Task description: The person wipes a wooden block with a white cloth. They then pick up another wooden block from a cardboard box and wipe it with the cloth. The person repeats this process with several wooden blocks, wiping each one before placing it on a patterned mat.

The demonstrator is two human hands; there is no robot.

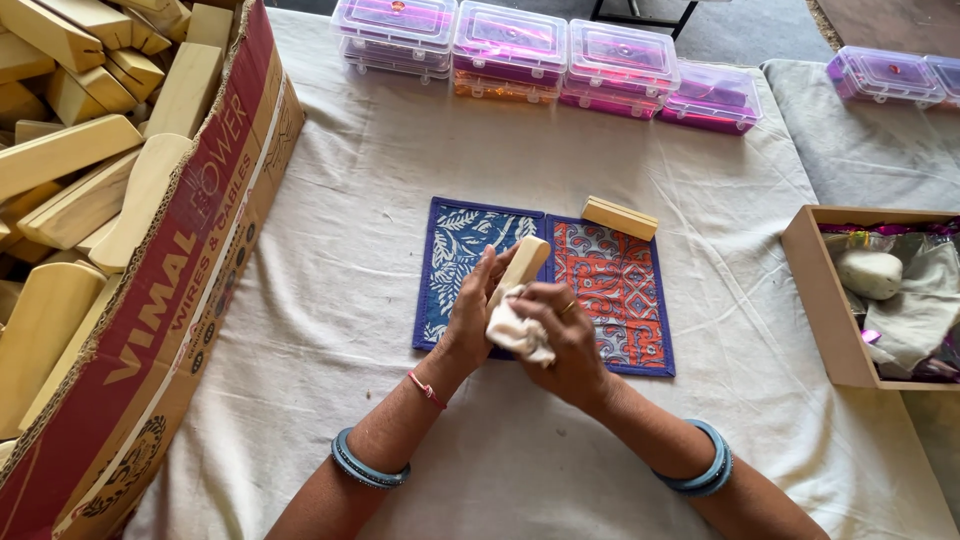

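Note:
My left hand (468,312) grips a pale wooden block (522,264), holding it tilted over a patterned cloth mat (450,250) that is blue on the left and orange on the right. My right hand (567,338) presses a small white cloth (517,332) against the lower end of that block. A second wooden block (620,217) lies flat at the mat's far right edge. Both wrists wear blue bangles.
A large red cardboard box (190,270) full of several wooden blocks stands at the left. Several clear plastic cases with purple contents (510,45) line the far edge. A small open tan box (812,290) holding cloths and a white lump sits at the right.

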